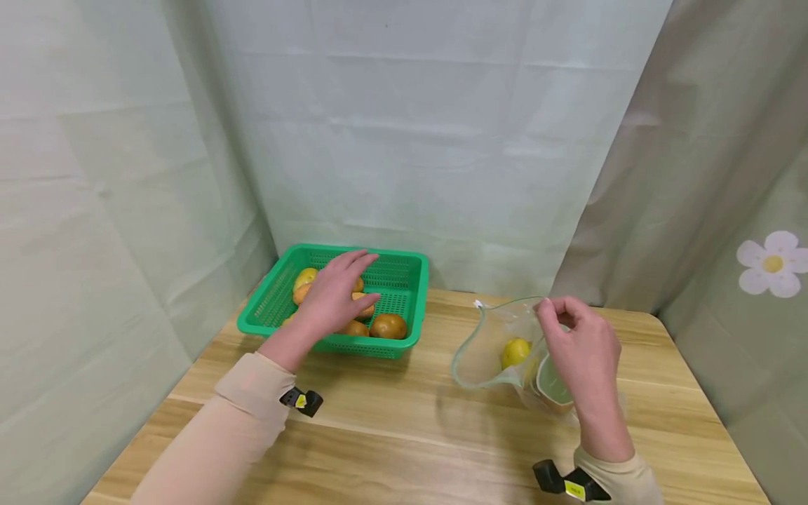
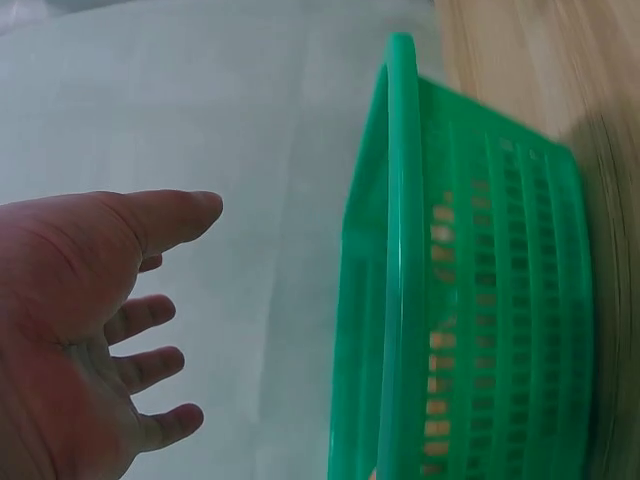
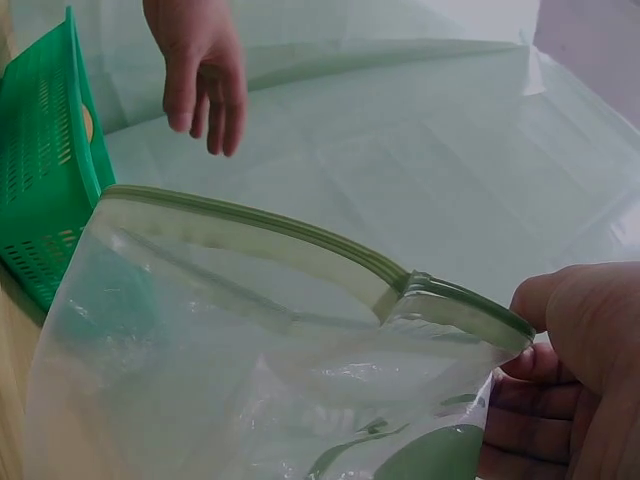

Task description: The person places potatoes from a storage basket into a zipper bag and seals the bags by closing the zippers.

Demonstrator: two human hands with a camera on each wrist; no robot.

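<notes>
Over the basket (image 1: 404,263) at the worktop's (image 1: 391,428) back left, the left hand (image 1: 333,294) hovers with its fingers spread and relaxed, its grip released and holding nothing. Beneath it several fruits (image 1: 388,326) lie in the basket, brownish and yellow. Well apart to the right, the right hand (image 1: 583,354) pinches the rim of a clear bag (image 1: 486,344), its grip grasping the zip edge so that the mouth gapes toward the basket. A yellow fruit (image 1: 515,351) sits inside the bag, which rests on the worktop. Pale curtains (image 1: 404,126) hang behind, and one on the right bears a flower print (image 1: 773,263).
</notes>
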